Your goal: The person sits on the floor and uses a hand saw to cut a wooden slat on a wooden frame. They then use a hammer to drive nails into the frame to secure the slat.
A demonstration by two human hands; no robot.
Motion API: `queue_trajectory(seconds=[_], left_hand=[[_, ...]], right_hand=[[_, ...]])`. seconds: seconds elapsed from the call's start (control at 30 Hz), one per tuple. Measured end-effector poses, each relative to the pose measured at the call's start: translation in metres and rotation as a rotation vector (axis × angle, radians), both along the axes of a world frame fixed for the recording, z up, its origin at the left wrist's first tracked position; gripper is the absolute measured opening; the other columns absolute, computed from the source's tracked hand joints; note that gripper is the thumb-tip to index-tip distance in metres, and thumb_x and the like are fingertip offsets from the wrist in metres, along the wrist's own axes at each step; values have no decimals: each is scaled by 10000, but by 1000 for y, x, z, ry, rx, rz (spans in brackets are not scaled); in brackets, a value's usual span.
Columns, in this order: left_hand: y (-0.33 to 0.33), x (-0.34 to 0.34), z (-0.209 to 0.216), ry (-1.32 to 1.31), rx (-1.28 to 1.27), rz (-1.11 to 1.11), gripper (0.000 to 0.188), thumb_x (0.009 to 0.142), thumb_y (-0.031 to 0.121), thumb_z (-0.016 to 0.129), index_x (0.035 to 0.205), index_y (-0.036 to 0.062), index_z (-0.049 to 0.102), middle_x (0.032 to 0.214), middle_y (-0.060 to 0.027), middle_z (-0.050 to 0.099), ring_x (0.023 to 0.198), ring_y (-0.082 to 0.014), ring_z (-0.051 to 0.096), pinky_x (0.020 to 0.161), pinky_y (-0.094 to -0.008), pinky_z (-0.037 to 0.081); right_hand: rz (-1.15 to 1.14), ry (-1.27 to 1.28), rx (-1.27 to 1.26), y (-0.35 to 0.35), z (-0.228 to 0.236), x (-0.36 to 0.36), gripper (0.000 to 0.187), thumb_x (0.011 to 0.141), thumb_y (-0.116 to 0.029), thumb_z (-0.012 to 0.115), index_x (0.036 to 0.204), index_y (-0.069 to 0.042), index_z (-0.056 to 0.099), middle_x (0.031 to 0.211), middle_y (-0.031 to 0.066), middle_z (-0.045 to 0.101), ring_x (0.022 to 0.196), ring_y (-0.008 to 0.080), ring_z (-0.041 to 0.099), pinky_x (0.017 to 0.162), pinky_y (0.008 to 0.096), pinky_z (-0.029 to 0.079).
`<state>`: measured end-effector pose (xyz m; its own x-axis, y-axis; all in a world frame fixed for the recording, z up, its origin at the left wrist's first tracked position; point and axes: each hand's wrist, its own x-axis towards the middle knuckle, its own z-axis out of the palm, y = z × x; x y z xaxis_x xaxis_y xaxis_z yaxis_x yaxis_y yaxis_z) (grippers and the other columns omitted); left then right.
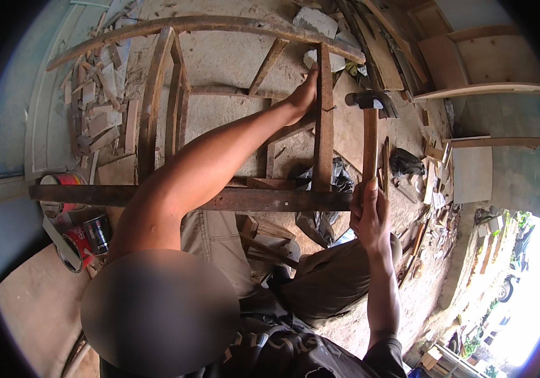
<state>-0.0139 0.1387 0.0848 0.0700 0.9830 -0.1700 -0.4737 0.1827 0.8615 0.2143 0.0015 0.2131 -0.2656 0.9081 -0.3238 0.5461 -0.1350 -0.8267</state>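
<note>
A dark wooden frame (175,94) of curved rails and straight slats lies across my lap and the dirt floor. My left hand (302,94) reaches far out and grips an upright slat (324,126) near the frame's curved top rail. My right hand (371,211) is closed around the wooden handle of a hammer (371,126), held upright just right of that slat. The hammer's dark metal head (371,99) is level with my left hand and a short way to its right.
Wood offcuts (96,107) are piled at the left. Two small cans (87,236) and a tin (62,183) stand near the frame's lower rail (270,200). Black plastic bags (405,162), boards and plywood sheets (471,60) lie at the right. A bright doorway opens at the lower right.
</note>
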Motion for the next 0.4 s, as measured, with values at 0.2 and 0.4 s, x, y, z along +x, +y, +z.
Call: queue_trajectory(seconds=[0.2,0.4], left_hand=[[-8,-55,14,297,9,-490,165,841,228,535,889,72,561,912,-70,541,1047,-201,511,987,-410,434],[-11,-62,26,815,115,-851,838,667,179,775,1416,39,426,1542,-151,277,1395,-290,316,1115,-413,291]], right_hand=[[-102,337,56,16,-9,-4,537,986,-564,347,838,-66,484,529,-36,359,345,54,309,293,214,231],[-255,492,-76,16,-8,-1,536,990,-566,326,855,-66,467,530,-12,392,350,70,328,298,224,244]])
